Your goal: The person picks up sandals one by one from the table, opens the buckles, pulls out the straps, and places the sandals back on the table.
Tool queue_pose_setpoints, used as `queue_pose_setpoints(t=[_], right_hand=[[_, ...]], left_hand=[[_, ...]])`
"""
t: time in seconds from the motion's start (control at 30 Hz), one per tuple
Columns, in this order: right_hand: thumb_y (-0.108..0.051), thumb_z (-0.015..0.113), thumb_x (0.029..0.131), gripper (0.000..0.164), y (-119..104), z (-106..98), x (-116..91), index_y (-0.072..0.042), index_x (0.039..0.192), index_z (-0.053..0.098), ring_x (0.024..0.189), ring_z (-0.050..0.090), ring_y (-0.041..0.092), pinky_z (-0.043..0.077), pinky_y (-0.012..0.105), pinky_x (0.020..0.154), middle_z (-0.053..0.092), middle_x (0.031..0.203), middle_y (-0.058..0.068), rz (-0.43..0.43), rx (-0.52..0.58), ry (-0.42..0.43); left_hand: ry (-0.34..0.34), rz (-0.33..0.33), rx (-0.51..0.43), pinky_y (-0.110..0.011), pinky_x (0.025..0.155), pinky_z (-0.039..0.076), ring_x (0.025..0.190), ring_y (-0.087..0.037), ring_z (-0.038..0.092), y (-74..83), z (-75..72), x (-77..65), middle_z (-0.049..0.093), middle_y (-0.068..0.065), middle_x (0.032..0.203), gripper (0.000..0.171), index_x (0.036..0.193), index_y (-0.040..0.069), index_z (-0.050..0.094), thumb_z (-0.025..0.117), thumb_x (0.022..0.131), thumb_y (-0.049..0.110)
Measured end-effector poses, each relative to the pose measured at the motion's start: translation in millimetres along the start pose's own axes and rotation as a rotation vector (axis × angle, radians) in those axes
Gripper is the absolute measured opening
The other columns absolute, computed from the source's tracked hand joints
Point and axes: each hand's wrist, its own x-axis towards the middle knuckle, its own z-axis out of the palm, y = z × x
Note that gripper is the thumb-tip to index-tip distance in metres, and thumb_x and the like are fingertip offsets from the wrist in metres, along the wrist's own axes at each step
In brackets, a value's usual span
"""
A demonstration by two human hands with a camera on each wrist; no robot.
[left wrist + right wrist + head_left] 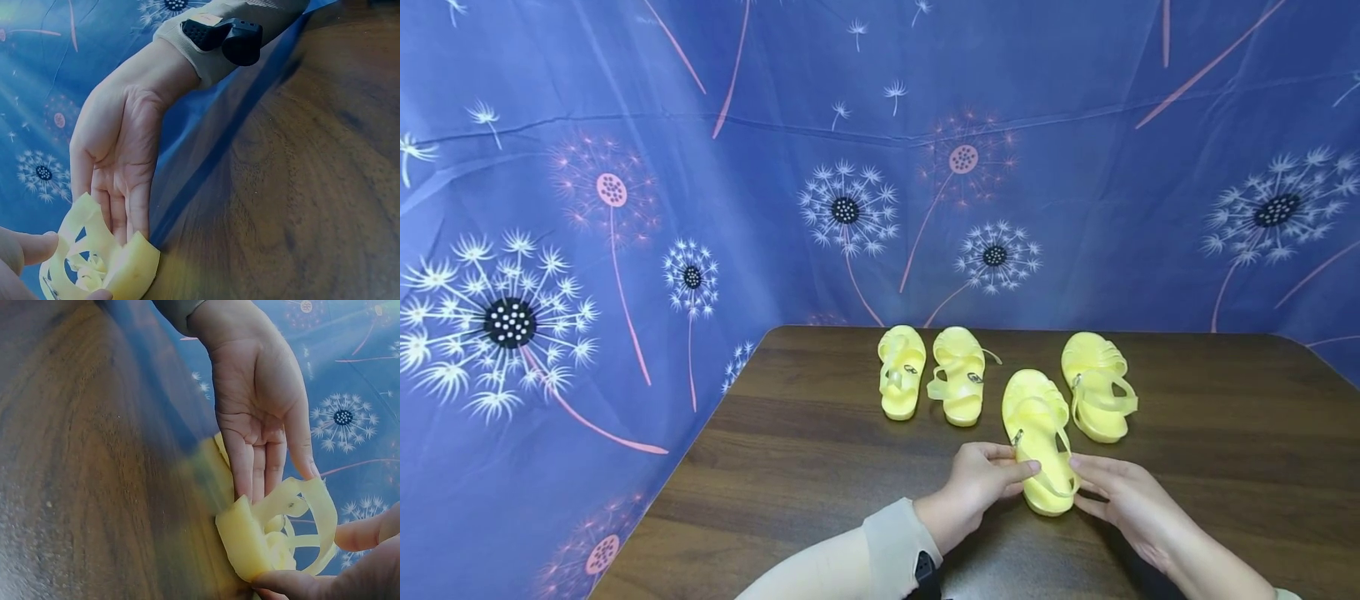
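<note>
Two bare hands, left hand and right hand, pinch opposite sides of the held sandal near its heel, thumbs and fingers narrowly parted; whether it touches the one brown table cannot be told. Beyond rest three more yellow sandals: right sandal, middle sandal, left sandal. Behind hangs blue dandelion-print cloth.

from the head i look forward and down over the table; nearer, both wrist views face inward, sharing one sandal.
</note>
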Motion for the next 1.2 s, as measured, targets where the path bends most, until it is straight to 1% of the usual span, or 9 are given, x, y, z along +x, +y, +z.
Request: queue_pose_setpoints(t=[0.2, 0.3, 0.4, 0.63, 0.77, 0.9, 0.97, 1.1, 1.2], right_hand=[[-0.029, 0.045, 0.104, 0.059, -1, 0, 3, 0.019, 0.137, 0.035, 0.111, 0.056, 0.009, 0.053, 0.035, 0.095, 0.052, 0.134, 0.014, -0.008, -0.003, -0.013], [-0.028, 0.043, 0.104, 0.059, -1, 0, 4, 0.021, 0.136, 0.033, 0.115, 0.055, 0.014, 0.052, 0.037, 0.095, 0.048, 0.137, 0.021, -0.02, -0.014, -0.025], [-0.028, 0.044, 0.104, 0.058, -1, 1, 4, 0.02, 0.136, 0.035, 0.116, 0.054, 0.014, 0.052, 0.037, 0.096, 0.045, 0.14, 0.023, -0.017, -0.018, -0.013], [-0.029, 0.045, 0.104, 0.057, -2, 1, 6, 0.017, 0.135, 0.038, 0.114, 0.054, 0.01, 0.052, 0.037, 0.096, 0.049, 0.137, 0.018, -0.032, -0.027, -0.019], [-0.028, 0.044, 0.104, 0.056, -4, 0, 8, 0.018, 0.136, 0.037, 0.123, 0.051, 0.022, 0.051, 0.041, 0.097, 0.042, 0.142, 0.028, -0.044, -0.033, -0.048], [-0.027, 0.043, 0.104, 0.057, -7, 0, 8, 0.019, 0.138, 0.033, 0.135, 0.039, 0.039, 0.049, 0.044, 0.099, 0.029, 0.15, 0.032, -0.064, -0.045, -0.076], [-0.027, 0.045, 0.103, 0.058, -8, 1, 9, 0.019, 0.138, 0.033, 0.136, 0.037, 0.039, 0.049, 0.044, 0.1, 0.029, 0.151, 0.032, -0.063, -0.046, -0.071], [-0.026, 0.048, 0.102, 0.059, -10, 1, 10, 0.019, 0.138, 0.033, 0.134, 0.039, 0.033, 0.049, 0.044, 0.1, 0.032, 0.149, 0.031, -0.059, -0.049, -0.056], [-0.024, 0.047, 0.103, 0.059, -11, 2, 10, 0.02, 0.138, 0.032, 0.134, 0.04, 0.033, 0.049, 0.044, 0.1, 0.033, 0.148, 0.032, -0.054, -0.053, -0.041]], left_hand=[[0.009, 0.005, 0.012, -0.03, 0.073, 0.059, 0.081, -0.021, 0.072, 0.8, 0.2, 2.4, 0.07, -0.009, 0.091, 0.028, 0.103, -0.006, 0.068, 0.078, 0.08, 0.004], [0.014, 0.003, 0.035, -0.029, 0.073, 0.059, 0.08, -0.021, 0.072, 2.1, -0.5, 2.9, 0.07, -0.008, 0.089, 0.027, 0.102, -0.006, 0.068, 0.078, 0.079, 0.004], [0.015, 0.001, 0.052, -0.029, 0.072, 0.059, 0.081, -0.02, 0.072, 3.3, -0.6, 4.0, 0.07, -0.008, 0.09, 0.027, 0.102, -0.006, 0.068, 0.078, 0.079, 0.004], [0.017, 0.004, 0.042, -0.029, 0.073, 0.059, 0.083, -0.02, 0.072, 4.4, 0.4, 8.2, 0.071, -0.009, 0.091, 0.027, 0.103, -0.005, 0.068, 0.078, 0.079, 0.003], [0.016, 0.016, 0.037, -0.029, 0.073, 0.059, 0.083, -0.021, 0.072, 3.8, 0.2, 10.5, 0.072, -0.01, 0.091, 0.027, 0.103, -0.006, 0.068, 0.077, 0.079, 0.002], [0.017, 0.032, 0.039, -0.029, 0.073, 0.059, 0.083, -0.019, 0.072, 3.3, 0.5, 12.6, 0.073, -0.01, 0.09, 0.027, 0.103, -0.005, 0.068, 0.077, 0.079, 0.001], [0.018, 0.038, 0.041, -0.029, 0.073, 0.059, 0.083, -0.019, 0.072, 3.6, 1.0, 13.3, 0.073, -0.01, 0.09, 0.027, 0.104, -0.004, 0.068, 0.077, 0.079, 0.001], [0.015, 0.038, 0.031, -0.03, 0.075, 0.059, 0.084, -0.019, 0.072, 3.3, 2.5, 14.1, 0.073, -0.011, 0.092, 0.029, 0.106, -0.005, 0.068, 0.077, 0.079, 0.001], [0.018, 0.04, 0.022, -0.03, 0.075, 0.059, 0.085, -0.02, 0.072, 1.6, 3.1, 15.2, 0.074, -0.012, 0.092, 0.029, 0.106, -0.005, 0.067, 0.077, 0.079, 0.001]])
